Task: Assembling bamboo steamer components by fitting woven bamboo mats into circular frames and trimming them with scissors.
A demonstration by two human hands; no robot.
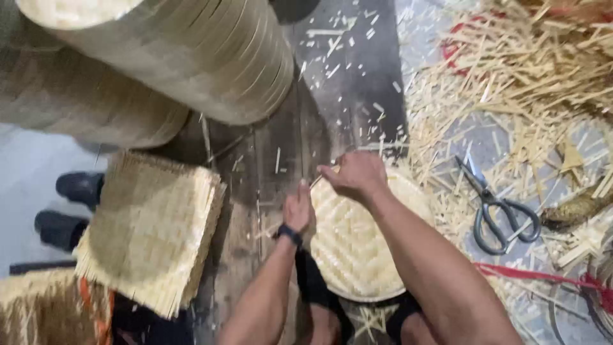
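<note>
I see my left hand (pixel 297 207) pressed flat on the rim of a round woven bamboo tray (pixel 357 239), while my right hand (pixel 355 176) pinches a thin strip (pixel 317 180) at its top edge. Just beyond those fingertips, the strip could snap if I bend it sharply; scissors (pixel 495 207) lie well to the right.

The round woven bamboo tray (pixel 357 246) is pale cream with a herringbone weave. The metal scissors (pixel 495 207) have dark grey handles, and the square woven bamboo mats (pixel 150 233) are straw-yellow.
</note>
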